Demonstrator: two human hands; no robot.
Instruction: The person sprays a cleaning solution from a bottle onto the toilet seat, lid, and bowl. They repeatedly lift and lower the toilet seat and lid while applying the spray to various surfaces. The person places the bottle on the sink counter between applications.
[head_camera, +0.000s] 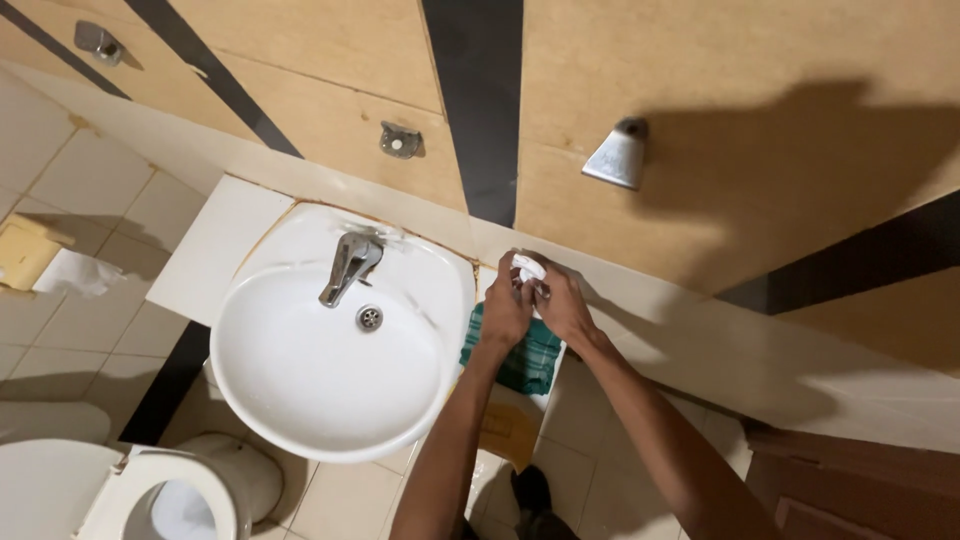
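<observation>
Both of my hands meet to the right of a white wash basin (300, 370). My left hand (506, 308) and my right hand (563, 305) together grip a small white crumpled object (527, 268), maybe a wipe or a small packet; I cannot tell which. Under my hands a green checked cloth (530, 362) lies on the tiled ledge beside the basin. A chrome tap (350, 266) stands at the basin's back, with the drain (369, 317) just below it.
A white toilet (150, 495) stands at the lower left. A paper holder with white tissue (60, 270) hangs at the left wall. Metal fittings (618, 155) (400, 141) stick out of the tan wall panels. A brown wooden surface (860, 480) lies at the lower right.
</observation>
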